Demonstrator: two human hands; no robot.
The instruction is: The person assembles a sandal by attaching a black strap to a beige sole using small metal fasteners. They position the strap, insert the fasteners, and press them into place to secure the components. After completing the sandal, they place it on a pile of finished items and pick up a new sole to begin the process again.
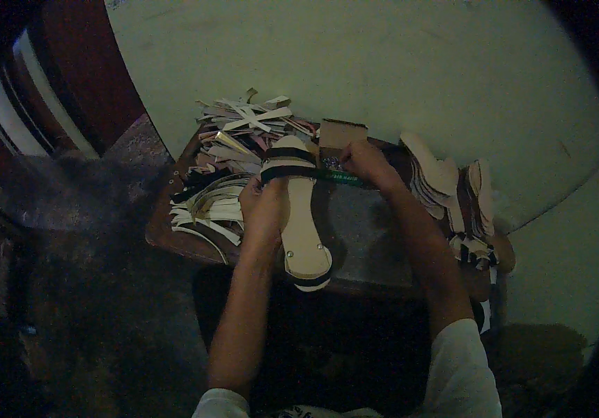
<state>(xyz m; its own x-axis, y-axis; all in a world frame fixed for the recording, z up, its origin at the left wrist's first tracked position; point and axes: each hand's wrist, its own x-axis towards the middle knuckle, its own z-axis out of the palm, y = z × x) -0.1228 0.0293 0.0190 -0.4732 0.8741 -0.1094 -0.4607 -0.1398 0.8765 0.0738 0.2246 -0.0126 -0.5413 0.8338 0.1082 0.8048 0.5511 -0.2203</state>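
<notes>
My left hand (260, 203) is closed around the side of a beige sandal sole (300, 212), which points away from me. Dark bands cross the far part of the sole, and a narrow dark band runs around its near end, beside small round metal studs (290, 254). From the upper part a dark green strap (347, 179) with light lettering stretches out to the right. My right hand (369, 164) is over the strap's far end, beside some small shiny metal pieces (331, 164). Its fingers are curled together, and whatever they pinch is hidden.
Cut strips (251, 115) lie heaped at the table's far left, with curved pale strips (219, 209) nearer. A cardboard box (343, 134) stands at the back. Stacked sole pieces (428, 171) sit at the right, near banded pieces (473, 252). A pale green wall (383, 63) rises behind.
</notes>
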